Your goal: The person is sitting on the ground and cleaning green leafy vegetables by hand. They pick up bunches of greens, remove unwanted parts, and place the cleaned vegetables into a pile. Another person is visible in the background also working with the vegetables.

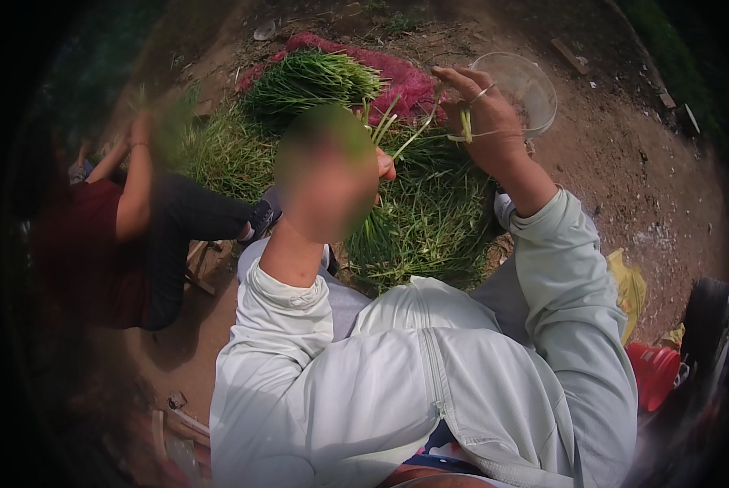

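Note:
My left hand (343, 186) is largely covered by a blurred patch, with fingertips showing at its right edge. It grips a bunch of green chive-like stalks (384, 125), their pale ends poking up past the fingers and their leaves hanging below. My right hand (489, 119) is raised to the right, fingers bent. A single long pale stalk (418, 134) runs from the left fingers up to the right fingertips, which seem to pinch it. Thin pale bands or strips (466, 125) loop around the right fingers and the back of that hand.
Loose greens (438, 213) cover the ground between my legs. A neat pile of stalks (315, 79) lies on a red mesh sack (395, 67). Beyond my right hand is a clear round tub (544, 91). A person (96, 244) sits at left; a red bucket (652, 375) stands at right.

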A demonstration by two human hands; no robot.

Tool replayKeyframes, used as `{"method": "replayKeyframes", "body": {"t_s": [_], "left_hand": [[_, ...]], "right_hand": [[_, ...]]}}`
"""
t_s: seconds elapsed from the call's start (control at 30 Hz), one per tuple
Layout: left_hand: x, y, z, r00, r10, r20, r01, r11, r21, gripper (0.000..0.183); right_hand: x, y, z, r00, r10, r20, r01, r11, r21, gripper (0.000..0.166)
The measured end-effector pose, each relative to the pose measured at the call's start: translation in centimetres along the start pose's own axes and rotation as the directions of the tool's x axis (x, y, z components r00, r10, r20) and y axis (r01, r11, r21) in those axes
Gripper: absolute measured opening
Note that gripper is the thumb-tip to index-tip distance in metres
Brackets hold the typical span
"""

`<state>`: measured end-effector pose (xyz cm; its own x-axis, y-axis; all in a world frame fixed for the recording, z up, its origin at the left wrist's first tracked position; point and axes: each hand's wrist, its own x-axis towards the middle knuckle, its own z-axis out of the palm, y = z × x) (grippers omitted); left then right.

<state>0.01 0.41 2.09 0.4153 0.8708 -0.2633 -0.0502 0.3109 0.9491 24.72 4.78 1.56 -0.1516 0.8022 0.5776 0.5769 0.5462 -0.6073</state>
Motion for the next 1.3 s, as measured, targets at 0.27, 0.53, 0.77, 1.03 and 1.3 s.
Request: {"method": "replayKeyframes", "body": {"t_s": [0.27, 0.53, 0.77, 1.03, 1.3], "left_hand": [[-0.3, 0.2, -0.3, 1.000, 0.007, 0.002, -0.007, 0.998, -0.062, 0.014], [-0.6, 0.3, -0.2, 1.000, 0.001, 0.018, 0.000, 0.996, -0.087, 0.014], [-0.4, 1.0, 0.3, 0.992, 0.060, 0.109, -0.038, 0.981, -0.190, 0.015], [-2.1, 1.8, -1.1, 0.986, 0.126, -0.108, -0.149, 0.961, -0.235, 0.018], [-3.5, 0.2, -1.1, 0.963, 0.257, -0.084, -0.268, 0.945, -0.185, 0.020]], "right_hand": [[-0.5, 0.9, 0.6, 0.985, -0.146, 0.086, 0.156, 0.981, -0.112, 0.036], [-0.7, -0.4, 0.8, 0.991, 0.012, 0.131, 0.003, 0.994, -0.112, 0.021], [0.4, 1.4, 1.7, 0.898, 0.439, 0.028, -0.419, 0.834, 0.359, 0.016], [-2.7, 0.7, -1.0, 0.493, 0.202, 0.846, -0.188, 0.974, -0.123, 0.029], [-6.3, -6.7, 1.5, 0.803, 0.321, 0.502, -0.485, 0.842, 0.238, 0.025]]}}
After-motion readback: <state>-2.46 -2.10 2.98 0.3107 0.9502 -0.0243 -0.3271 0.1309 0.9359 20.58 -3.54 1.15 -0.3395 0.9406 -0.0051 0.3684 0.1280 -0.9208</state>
